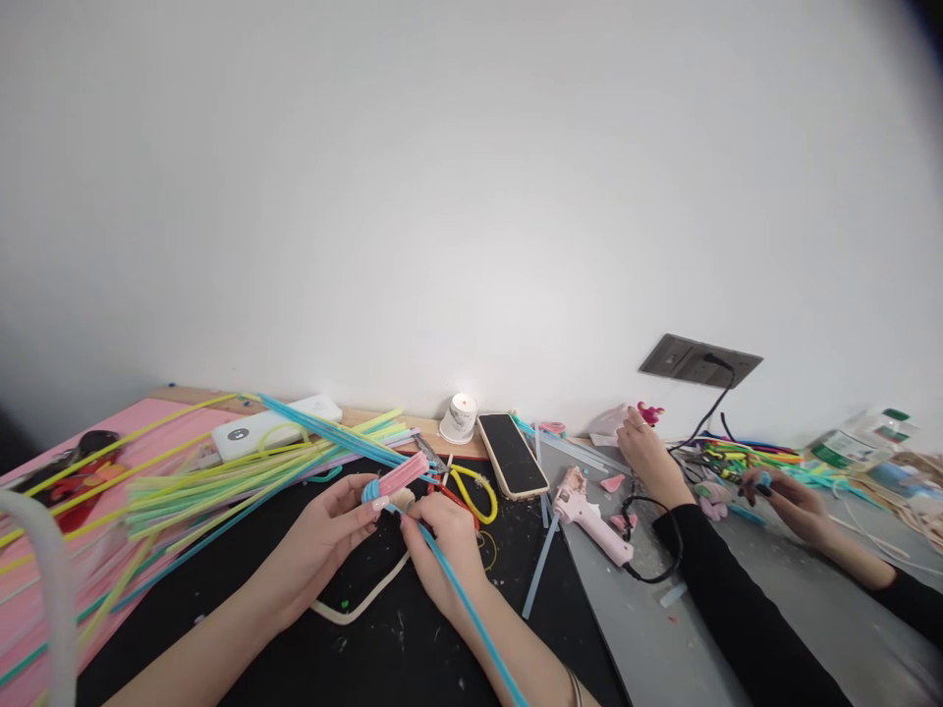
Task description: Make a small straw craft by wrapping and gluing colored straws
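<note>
My left hand (pixel 328 535) pinches a small bundle of pink and blue pipe cleaners (pixel 398 479) over the black mat (pixel 368 638). My right hand (pixel 442 545) is closed on a long blue pipe cleaner (pixel 471 614) that runs from the bundle down along my right forearm. Both hands meet at the bundle. A cream pipe cleaner (pixel 364 604) loops on the mat just below them.
A heap of long pastel pipe cleaners (pixel 243 466) lies left, with a white power bank (pixel 276 427). Yellow-handled scissors (pixel 471 488), a phone (pixel 512 455), a lit candle (pixel 461 417) and a pink glue gun (pixel 589 516) sit right. Another person's hands (pixel 648 457) work there.
</note>
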